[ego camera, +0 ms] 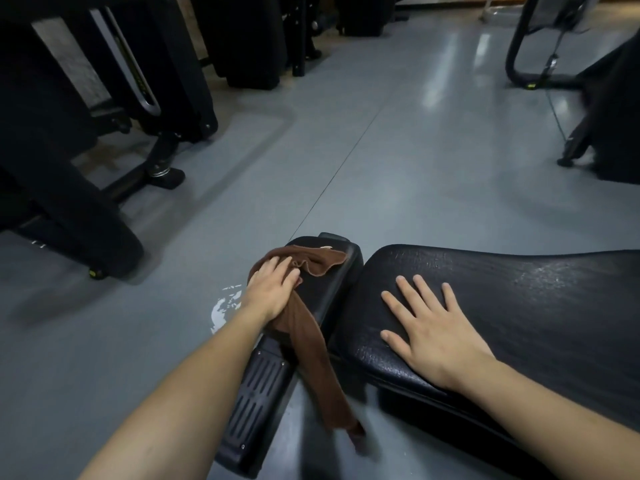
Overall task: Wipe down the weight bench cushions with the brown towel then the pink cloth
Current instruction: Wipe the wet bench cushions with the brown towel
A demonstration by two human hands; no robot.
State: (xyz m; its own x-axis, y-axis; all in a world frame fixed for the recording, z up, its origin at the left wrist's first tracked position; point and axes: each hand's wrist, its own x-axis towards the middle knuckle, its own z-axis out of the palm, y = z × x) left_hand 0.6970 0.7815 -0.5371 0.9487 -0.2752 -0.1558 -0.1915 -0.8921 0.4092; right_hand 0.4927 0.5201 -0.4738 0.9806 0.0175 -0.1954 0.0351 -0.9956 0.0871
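Left hand is pressed, fingers curled, onto the brown towel on the small black cushion; the towel's tail is draped off toward the floor. Right hand is laid flat, fingers spread, on the large cushion.

A grey floor with a thin seam spread ahead. Black gym machines stood at left and far back; another machine frame stood at right. White scuff marks showed on the floor.
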